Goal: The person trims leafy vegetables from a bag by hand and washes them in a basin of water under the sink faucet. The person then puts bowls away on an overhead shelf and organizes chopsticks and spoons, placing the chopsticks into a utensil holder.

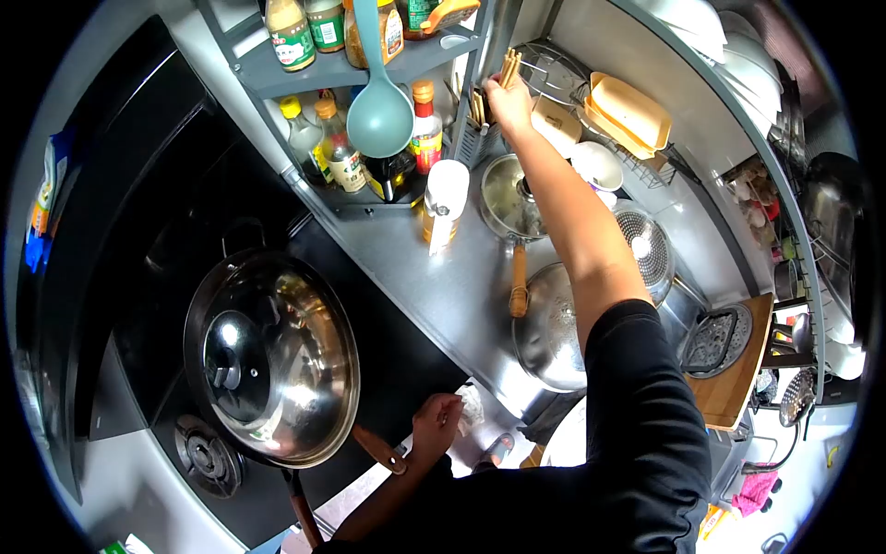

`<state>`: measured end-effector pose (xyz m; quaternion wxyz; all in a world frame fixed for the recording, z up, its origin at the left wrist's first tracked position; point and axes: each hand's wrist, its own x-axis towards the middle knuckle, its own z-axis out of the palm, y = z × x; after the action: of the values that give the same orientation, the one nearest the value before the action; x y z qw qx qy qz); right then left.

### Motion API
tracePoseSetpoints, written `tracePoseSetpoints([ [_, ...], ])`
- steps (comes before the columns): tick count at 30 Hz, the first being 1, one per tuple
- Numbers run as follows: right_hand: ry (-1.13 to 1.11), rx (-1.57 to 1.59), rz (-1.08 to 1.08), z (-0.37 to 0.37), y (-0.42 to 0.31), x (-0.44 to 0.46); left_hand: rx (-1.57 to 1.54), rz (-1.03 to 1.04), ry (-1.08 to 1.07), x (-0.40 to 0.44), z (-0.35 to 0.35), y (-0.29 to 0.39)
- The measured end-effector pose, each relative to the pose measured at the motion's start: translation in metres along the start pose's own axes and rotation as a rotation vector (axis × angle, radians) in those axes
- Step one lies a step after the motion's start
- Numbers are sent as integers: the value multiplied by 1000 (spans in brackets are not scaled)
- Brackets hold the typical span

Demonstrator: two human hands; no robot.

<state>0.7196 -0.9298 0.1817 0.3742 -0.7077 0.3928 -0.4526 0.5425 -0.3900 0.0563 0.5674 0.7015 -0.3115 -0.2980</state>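
Observation:
My right hand (509, 103) reaches far out over the counter, its fingers closed round a bundle of wooden chopsticks (511, 66). Just beside it, a utensil holder (477, 145) stands against the shelf post with more sticks in it. My left hand (436, 427) hangs low by my body, fingers curled together with nothing visible in them. Close to that hand is the wooden handle (377, 449) of a wok; whether they touch I cannot tell. A lid (277, 360) with a glass centre covers the wok on the black stove.
A green-grey ladle (380, 118) hangs before a shelf (263, 81) of sauce bottles. Under my right arm stand a lidded saucepan (503, 198), a large steel lid (546, 328) and a strainer (641, 242). Yellow trays (629, 115) sit on a wire rack; a gas burner (209, 454) lies left.

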Motion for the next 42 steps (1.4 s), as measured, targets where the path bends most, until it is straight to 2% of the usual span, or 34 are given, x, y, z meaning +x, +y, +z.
tracePoseSetpoints([
  [3,46,-99,-4,8,10,5,-8,-5,-4,5,3,-5],
  [5,-79,-149,167,5,16,4,-32,-50,-5,5,5,-11],
  [7,-188,-92,290,16,59,23,0,-24,-8,8,5,-12],
  [9,-356,-179,312,7,51,31,24,-27,-17,11,5,-12],
  [12,-329,-370,56,-7,32,25,27,-64,-15,12,7,-13],
  [15,-243,-562,1,-10,16,11,-15,-71,-1,9,13,-28],
  [17,-238,-475,197,-6,22,12,-56,-67,-24,10,13,-32],
  [19,-288,181,353,18,65,28,19,-59,-15,12,14,-38],
  [20,-151,330,365,22,61,23,55,-58,-11,10,14,-39],
  [21,-59,271,288,25,51,10,92,-51,6,9,14,-36],
  [23,-5,7,270,15,24,-17,168,-42,10,11,14,-30],
  [24,-78,-6,330,10,20,-28,235,-2,8,13,12,-16],
  [25,-87,-9,335,18,40,-27,220,-54,-57,14,8,0],
  [26,-94,-74,338,-10,-7,-55,191,-136,-37,14,12,9],
  [27,0,-158,269,-12,-10,-67,184,-94,-18,17,16,-3],
  [29,-87,-160,352,-47,-51,-101,73,-66,30,18,24,-14],
  [31,-432,-82,578,-124,-120,-147,-58,-61,-4,17,28,-16],
  [33,-380,-87,315,-180,-132,-188,-99,-81,40,13,39,2],
  [35,-470,-62,18,-254,-142,-233,-155,-170,-21,-2,46,5],
  [37,-524,-34,-103,-347,-165,-287,-308,-291,-151,-26,56,8],
  [39,-479,-33,21,-432,-192,-354,-325,-412,-348,-58,67,29],
  [40,-412,6,-32,-468,-194,-387,-355,-463,-424,-74,74,35],
  [42,-180,-75,94,-531,-171,-463,-406,-544,-563,-108,88,38],
])
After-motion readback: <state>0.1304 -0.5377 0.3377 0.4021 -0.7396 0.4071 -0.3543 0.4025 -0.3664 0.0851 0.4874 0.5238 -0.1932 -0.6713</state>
